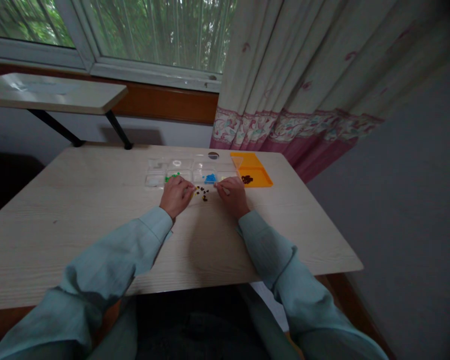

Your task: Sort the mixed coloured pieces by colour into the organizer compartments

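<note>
You are bracketing loose dark beads (201,192) on the surface (78,210), just before the clear tray (155,172), with your left hand (176,195) and right hand (231,195). Your fingers are curling, though any pinch is impossible to tell. You are risking scattering the beads with one careless sweep.

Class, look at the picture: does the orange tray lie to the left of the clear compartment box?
No, the orange tray lies right of the clear compartment box, near the right hand.
</note>
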Available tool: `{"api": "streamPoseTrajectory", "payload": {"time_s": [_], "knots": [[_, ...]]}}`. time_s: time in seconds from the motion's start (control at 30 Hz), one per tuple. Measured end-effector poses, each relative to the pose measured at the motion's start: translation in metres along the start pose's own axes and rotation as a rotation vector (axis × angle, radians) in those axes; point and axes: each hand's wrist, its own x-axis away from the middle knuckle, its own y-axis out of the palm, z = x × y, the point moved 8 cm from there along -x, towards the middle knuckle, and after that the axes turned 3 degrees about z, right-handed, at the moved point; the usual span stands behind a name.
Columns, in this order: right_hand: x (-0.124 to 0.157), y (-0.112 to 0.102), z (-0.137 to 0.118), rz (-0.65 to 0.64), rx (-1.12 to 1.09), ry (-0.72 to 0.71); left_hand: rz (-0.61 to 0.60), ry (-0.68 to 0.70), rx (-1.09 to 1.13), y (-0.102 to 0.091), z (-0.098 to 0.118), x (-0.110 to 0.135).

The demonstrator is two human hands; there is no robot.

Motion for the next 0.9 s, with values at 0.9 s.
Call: {"api": "streamPoseTrajectory", "payload": {"time_s": [0.9], "knots": [[0.0, 0.004, -0.002, -0.035, 0.012, -0.002, -0.104, 0.072, -0.074, 0.014, 0.022, -0.002]]}}
